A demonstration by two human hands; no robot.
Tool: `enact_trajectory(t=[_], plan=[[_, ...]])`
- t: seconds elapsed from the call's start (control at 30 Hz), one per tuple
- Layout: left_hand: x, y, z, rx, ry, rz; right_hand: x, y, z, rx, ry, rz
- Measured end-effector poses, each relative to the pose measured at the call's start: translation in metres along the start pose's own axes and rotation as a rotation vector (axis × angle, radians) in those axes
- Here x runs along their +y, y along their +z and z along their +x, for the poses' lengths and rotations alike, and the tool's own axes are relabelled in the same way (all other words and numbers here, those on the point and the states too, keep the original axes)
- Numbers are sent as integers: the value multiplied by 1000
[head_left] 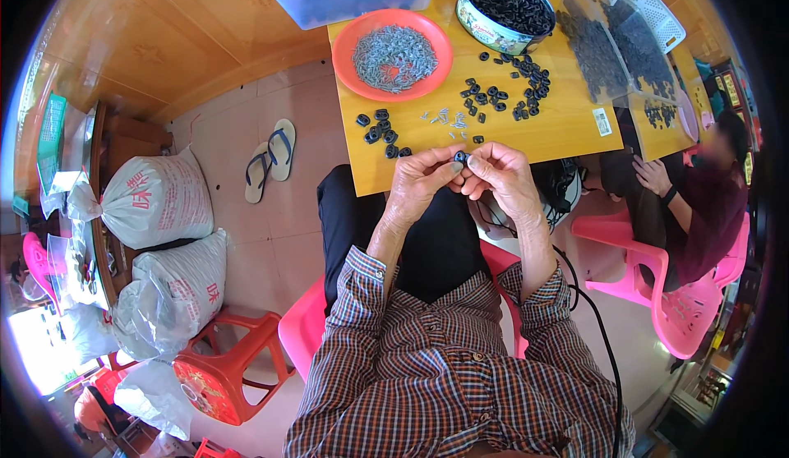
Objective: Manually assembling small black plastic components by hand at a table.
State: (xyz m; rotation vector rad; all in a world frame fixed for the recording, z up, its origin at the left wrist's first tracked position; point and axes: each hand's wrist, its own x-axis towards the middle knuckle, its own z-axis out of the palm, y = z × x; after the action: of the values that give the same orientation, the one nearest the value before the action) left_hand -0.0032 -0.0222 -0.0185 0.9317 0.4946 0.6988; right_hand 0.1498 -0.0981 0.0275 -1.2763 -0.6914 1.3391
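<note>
Over the table's near edge, both my hands meet around one small black plastic part [461, 157]. My left hand [423, 180] pinches it from the left, thumb and fingers pressed together. From the other side my right hand [501, 177] grips it too, with the thumb on top. Just beyond my fingers lies a small heap of loose screws [446, 119]. Left of them is a group of black parts [381, 128]; a larger scatter of black pieces [493, 96] spreads to the right. A coral-red plate [345, 78] full of screws sits behind.
On the yellow table [575, 135] stand a round tub [491, 33] of black pieces, a clear bin [608, 88] and a translucent box [353, 2]. At right a person [699, 203] sits on a pink chair [633, 253]. White sacks [160, 199], a red stool [215, 380] and flip-flops [269, 162] are at left.
</note>
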Motion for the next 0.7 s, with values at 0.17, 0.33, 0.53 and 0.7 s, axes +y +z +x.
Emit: enact_trajectory(t=[0.17,0.33,0.53,0.7], plan=[[-2,-2,0,-18,3,-20,0,0,1,29,21,-41],[-3,-3,1,-25,18,75,0,0,1,41,28,-60],[-1,-2,1,-36,38,109,-4,4,-1,47,15,-80],[2,4,0,-26,30,182,-1,0,0,44,19,-103]])
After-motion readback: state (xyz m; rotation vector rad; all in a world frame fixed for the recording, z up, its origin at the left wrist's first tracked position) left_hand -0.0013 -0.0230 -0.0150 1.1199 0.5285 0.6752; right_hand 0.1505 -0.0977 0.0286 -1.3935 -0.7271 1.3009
